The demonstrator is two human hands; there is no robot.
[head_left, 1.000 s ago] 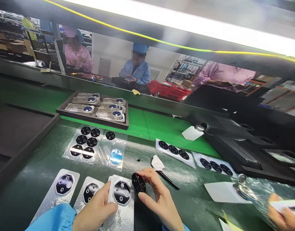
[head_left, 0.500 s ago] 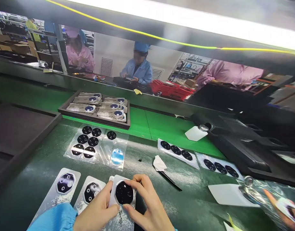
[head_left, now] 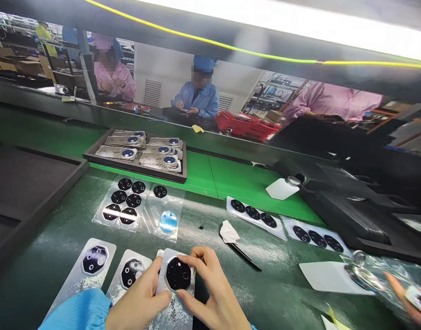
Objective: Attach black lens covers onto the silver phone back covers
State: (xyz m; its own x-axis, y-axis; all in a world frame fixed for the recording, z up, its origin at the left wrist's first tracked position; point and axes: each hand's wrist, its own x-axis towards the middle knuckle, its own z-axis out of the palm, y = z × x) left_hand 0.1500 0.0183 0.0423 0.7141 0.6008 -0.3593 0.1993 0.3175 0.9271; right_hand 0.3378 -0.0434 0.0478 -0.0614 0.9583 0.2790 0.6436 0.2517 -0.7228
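Observation:
My left hand (head_left: 141, 298) is closed on the left edge of a silver phone back cover (head_left: 177, 309), its thumb lying across the front. On the cover's upper part sits a black octagonal camera lens plate (head_left: 177, 273). My right hand (head_left: 215, 291) grips this plate, index finger on its top edge and thumb at its lower edge. Two more silver covers, the left one (head_left: 76, 282) and the nearer one (head_left: 126, 275), lie to the left with dark lens plates on them. Part of another cover shows behind the held one.
Clear sheets (head_left: 148, 208) with several black lens plates lie ahead; two strips (head_left: 254, 214) of them lie right. A tray (head_left: 134, 172) of covers stands at the back. Tweezers (head_left: 245, 257) with white paper, metal-topped bottles (head_left: 334, 277) and another person's hand (head_left: 406, 298) are to the right.
My hands keep the same hold on the cover and lens plate. The view has shifted slightly. At the right edge, the other person's hand has moved a little right and down.

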